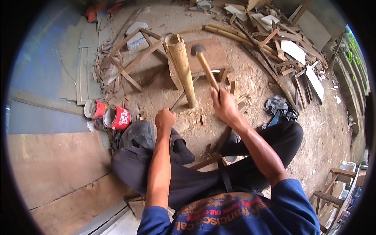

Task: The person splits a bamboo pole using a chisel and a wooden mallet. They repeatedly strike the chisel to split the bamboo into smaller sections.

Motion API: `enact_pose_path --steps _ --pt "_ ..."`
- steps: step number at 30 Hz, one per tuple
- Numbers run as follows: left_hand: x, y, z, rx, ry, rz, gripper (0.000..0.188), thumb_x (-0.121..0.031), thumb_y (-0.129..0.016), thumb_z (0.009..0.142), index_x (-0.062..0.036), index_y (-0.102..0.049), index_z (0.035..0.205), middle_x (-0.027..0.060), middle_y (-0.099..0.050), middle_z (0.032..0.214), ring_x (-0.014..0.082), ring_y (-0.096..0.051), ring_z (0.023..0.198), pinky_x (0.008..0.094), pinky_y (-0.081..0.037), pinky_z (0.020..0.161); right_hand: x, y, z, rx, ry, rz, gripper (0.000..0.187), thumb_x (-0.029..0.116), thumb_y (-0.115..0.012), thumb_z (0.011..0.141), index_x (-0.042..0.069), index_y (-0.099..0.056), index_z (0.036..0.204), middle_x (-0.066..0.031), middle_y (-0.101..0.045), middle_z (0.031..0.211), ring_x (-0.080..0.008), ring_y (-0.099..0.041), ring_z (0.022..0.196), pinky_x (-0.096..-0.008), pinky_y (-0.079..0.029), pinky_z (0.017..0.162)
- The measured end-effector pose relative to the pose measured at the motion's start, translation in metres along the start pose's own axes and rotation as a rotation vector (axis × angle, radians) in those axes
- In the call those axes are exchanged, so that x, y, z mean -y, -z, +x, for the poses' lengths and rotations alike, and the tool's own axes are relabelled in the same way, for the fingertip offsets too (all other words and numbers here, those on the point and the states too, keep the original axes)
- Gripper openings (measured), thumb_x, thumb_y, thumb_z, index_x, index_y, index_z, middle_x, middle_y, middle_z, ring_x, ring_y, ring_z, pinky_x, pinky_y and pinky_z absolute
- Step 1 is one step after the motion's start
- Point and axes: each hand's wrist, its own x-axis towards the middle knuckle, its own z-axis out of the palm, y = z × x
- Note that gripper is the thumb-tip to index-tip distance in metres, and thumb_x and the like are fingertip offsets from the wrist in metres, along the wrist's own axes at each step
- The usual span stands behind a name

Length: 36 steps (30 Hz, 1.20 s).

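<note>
A bamboo pole [182,70] stands nearly upright in front of me, its open upper end tilted a little left. It rises beside a low wooden bench [211,51]. My left hand [165,118] is closed around the near end of a thin dark blade-like tool [178,102]. The tool slants up to the pole, which hides part of it; I cannot tell whether it cuts into the bamboo. My right hand [226,105] grips a hammer [207,70] by its wooden handle. The dark hammer head is raised to the right of the pole, apart from it.
Two red paint cans [117,117] stand on the left, near a dark plastic bag [140,134]. A wooden frame [135,58] lies beyond them. Scrap wood [282,43] is heaped at the far right. A crumpled dark bag [281,107] lies beside my right knee. Wood chips litter the floor.
</note>
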Motion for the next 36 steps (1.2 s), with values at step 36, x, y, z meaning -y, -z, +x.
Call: enact_pose_path --steps 36 --pt "0.006 -0.003 -0.001 0.044 0.045 0.018 0.031 -0.027 -0.072 0.076 -0.0081 -0.073 0.101 0.0224 -0.071 0.095 0.0409 -0.068 0.094 0.0461 -0.055 0.082 -0.002 -0.01 -0.002 -0.037 0.053 0.021 0.031 0.023 -0.05 0.102 -0.004 -0.053 0.089 -0.0234 -0.058 0.056 -0.0372 -0.064 0.049 -0.0451 -0.043 0.041"
